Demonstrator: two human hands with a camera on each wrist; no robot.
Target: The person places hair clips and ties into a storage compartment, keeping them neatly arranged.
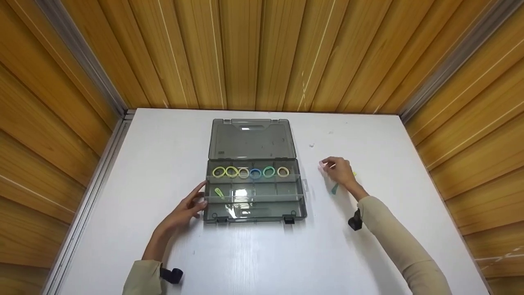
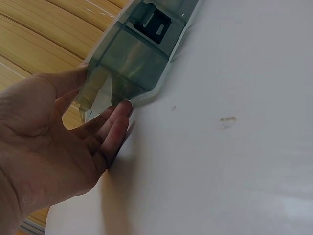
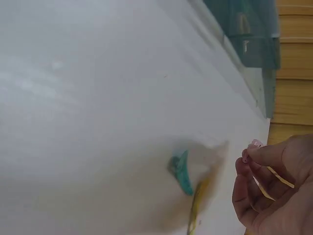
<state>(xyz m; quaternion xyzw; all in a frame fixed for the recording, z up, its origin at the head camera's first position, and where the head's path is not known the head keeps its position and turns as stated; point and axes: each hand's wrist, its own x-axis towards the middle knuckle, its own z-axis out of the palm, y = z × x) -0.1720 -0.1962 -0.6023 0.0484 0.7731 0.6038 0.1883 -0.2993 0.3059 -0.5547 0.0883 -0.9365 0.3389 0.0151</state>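
Note:
A grey translucent compartment box (image 1: 266, 209) lies with its lid (image 1: 251, 141) raised back. Several coloured hair ties (image 1: 269, 167) stand along its far row, and a yellow-green hair clip (image 1: 219, 192) is in the middle row at left. My left hand (image 1: 184, 211) rests against the box's left side, thumb and fingers at its near corner in the left wrist view. To the right of the box, my right hand (image 1: 339, 170) pinches a small pink hair clip (image 3: 256, 143) between thumb and finger. Below that hand lie a teal hair clip (image 3: 182, 174) and a yellow one (image 3: 198, 198).
A white table (image 1: 245, 262) carries the box. Small whitish bits (image 1: 311, 145) lie beyond the box's right side. Wood-look panels (image 1: 241, 53) wall in the back and both sides.

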